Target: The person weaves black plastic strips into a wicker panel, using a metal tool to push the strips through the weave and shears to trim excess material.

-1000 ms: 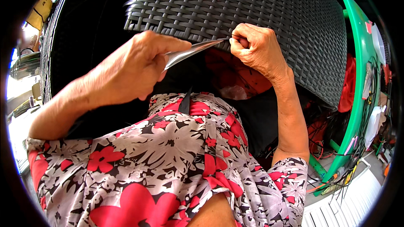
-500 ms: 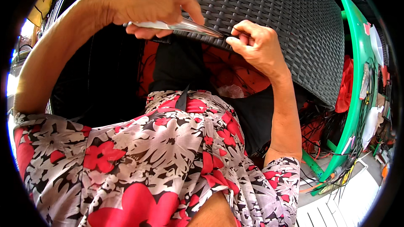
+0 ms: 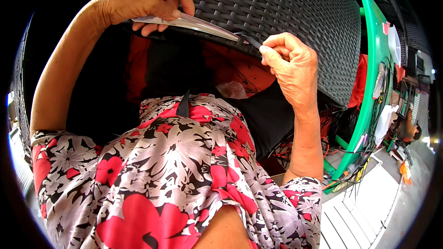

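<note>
My left hand is closed around a long, shiny metal tool that tapers to a point. Its tip touches the lower edge of a dark grey woven wicker panel. From beside that tip a flat dark strip runs to my right hand. Thumb and bent fingers there pinch the strip's end. The near edge of the panel lies above my lap, and where the strip enters the weave is hard to make out.
On the right stands a green table top on its edge, with black strands and scraps hanging along it. Red plastic shows between it and the wicker. Loose strands tangle below, and a person is far off at the right.
My right hand has drawn away from the tool's tip, and a length of strip now shows between them. The whole view has shifted, with the left hand and tool further left.
</note>
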Motion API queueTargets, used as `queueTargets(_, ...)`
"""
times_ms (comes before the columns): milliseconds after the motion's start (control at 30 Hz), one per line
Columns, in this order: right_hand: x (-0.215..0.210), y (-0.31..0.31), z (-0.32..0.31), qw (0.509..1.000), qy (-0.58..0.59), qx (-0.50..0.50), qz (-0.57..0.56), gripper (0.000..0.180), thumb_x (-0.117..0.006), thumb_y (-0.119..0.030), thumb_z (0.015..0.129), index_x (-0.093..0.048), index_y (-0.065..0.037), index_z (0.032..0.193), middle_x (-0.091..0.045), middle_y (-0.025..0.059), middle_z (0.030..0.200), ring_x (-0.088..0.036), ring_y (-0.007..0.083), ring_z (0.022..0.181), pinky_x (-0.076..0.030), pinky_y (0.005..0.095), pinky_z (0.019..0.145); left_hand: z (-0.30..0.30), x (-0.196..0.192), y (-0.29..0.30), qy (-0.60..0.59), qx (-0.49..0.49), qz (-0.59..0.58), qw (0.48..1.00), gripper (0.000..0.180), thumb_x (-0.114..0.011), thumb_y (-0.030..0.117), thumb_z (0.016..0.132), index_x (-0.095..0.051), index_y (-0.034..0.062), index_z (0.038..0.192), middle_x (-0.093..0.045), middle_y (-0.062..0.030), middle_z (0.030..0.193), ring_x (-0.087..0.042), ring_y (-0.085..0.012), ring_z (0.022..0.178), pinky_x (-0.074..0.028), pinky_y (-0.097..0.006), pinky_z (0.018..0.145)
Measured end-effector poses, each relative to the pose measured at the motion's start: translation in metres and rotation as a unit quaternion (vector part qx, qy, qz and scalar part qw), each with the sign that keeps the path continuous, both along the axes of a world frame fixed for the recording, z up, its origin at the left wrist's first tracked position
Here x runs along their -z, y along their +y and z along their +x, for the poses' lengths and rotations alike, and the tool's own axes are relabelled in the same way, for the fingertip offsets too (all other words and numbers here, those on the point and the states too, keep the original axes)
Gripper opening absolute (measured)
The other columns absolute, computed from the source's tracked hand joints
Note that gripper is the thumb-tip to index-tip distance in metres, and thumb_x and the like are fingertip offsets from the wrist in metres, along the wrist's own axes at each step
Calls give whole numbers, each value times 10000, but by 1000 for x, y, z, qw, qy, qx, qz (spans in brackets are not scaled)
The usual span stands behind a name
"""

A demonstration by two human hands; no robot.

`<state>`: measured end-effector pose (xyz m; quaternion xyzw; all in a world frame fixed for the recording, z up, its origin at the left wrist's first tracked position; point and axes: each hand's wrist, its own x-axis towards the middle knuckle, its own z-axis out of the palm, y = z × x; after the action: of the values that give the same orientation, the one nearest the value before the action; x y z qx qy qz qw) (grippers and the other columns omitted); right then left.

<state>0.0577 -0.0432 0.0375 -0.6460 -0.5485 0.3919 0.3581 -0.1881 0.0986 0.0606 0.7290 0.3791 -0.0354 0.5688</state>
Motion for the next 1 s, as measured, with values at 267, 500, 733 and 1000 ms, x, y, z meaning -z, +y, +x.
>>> queueTargets(267, -11, -1, -14, 991, -128, -30, 37, 45, -603, 22, 724, -580, -17, 728, -563, 51, 521, -526, 92, 437, -417, 240, 458, -11, 0, 9, -1, -3, -136, 991, 164, -578, 85, 869, -633, -9, 991, -618, -40, 671, -563, -57, 481, -405, -170, 394)
queueTargets(500, -9, -2, -21, 978, -185, -23, 93, 59, -573, 46, 703, -572, -13, 708, -477, 60, 457, -473, 117, 377, -377, 258, 413, -11, 1, 8, -14, -10, -132, 991, 153, -582, 90, 866, -640, -3, 973, -617, -28, 663, -552, -51, 470, -401, -169, 391)
queueTargets(733, -9, 0, -22, 973, -207, -37, 90, 48, -560, 39, 677, -555, 1, 649, -459, 88, 445, -442, 162, 351, -366, 276, 404, -7, -4, 6, 7, -10, -112, 994, 148, -577, 73, 863, -641, -8, 969, -614, -30, 661, -551, -50, 470, -402, -167, 392)
queueTargets(1000, -20, 12, -24, 972, -220, -76, 27, 44, -549, 3, 677, -575, 23, 647, -465, 101, 432, -452, 148, 356, -378, 276, 415, -4, -32, 5, -5, 42, -123, 992, 163, -535, 62, 883, -637, -26, 975, -609, -27, 658, -561, -50, 481, -413, -172, 390)
